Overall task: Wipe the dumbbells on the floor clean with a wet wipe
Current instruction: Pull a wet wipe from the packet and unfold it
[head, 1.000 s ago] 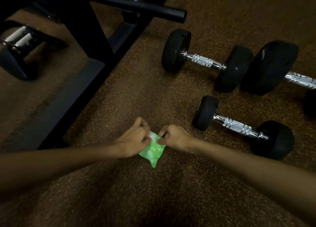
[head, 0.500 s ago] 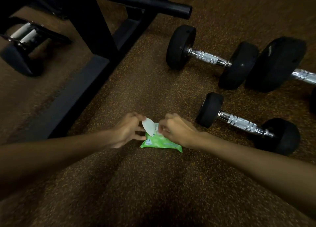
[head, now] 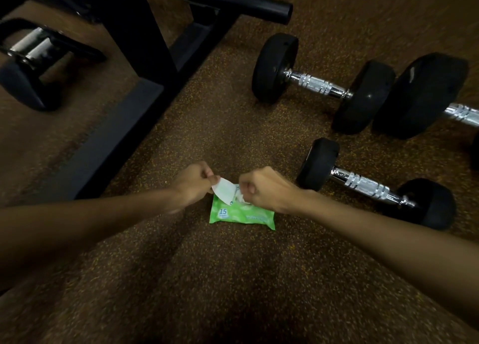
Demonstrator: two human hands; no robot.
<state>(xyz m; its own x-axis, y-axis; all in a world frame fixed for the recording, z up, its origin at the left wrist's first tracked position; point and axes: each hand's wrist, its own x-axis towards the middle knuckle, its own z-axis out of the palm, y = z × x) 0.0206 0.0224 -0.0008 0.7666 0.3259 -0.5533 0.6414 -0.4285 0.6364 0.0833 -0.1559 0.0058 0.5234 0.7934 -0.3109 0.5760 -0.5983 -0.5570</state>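
A green pack of wet wipes lies flat on the speckled brown floor in the middle of the view. My left hand pinches the pack's white flap and holds it peeled back to the left. My right hand is over the opening, fingertips pinched on a bit of white wipe. To the right lies a small black dumbbell with a chrome handle. Farther back are a medium dumbbell and a larger one cut off by the right edge.
A black bench frame with a round bar runs diagonally across the upper left. Beyond it at the far left sits a black handle attachment with chrome grips. Rubber floor spreads out below my arms.
The pack went from held tilted between both hands to lying flat on the floor. My left hand has peeled the flap back, and my right hand has moved onto the opening.
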